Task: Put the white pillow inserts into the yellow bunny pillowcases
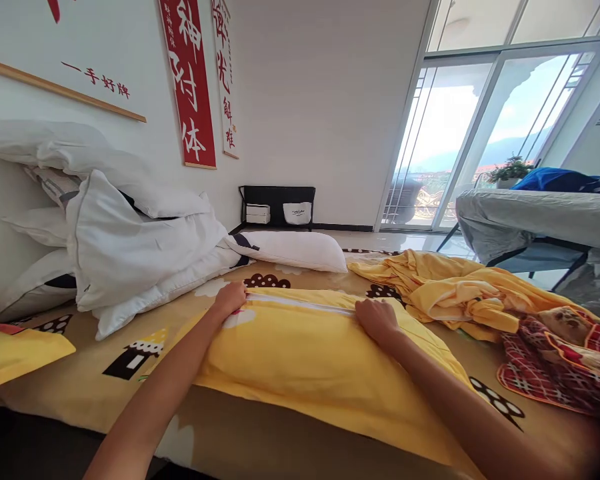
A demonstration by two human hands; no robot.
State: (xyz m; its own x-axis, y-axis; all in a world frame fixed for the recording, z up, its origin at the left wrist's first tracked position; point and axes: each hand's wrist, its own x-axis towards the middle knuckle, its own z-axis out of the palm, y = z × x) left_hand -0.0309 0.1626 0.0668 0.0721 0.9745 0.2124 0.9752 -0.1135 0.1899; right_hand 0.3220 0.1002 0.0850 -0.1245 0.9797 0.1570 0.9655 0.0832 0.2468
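A plump yellow pillow (290,360) lies across the front of the bed, its case edged with a broad flat border. Along its far side runs a pale zipper strip (300,303). My left hand (231,298) is closed on the pillowcase at the strip's left end. Toward the strip's right end, my right hand (379,315) rests with its fingers curled over the case edge. What exactly lies under the fingertips of each hand is hidden.
White pillows (145,247) are heaped against the left wall, and another white pillow (300,251) lies beyond. Crumpled yellow cloth (445,287) and a red plaid cloth (545,367) lie on the right. A yellow cloth corner (25,350) shows at left. A covered table (540,213) stands right.
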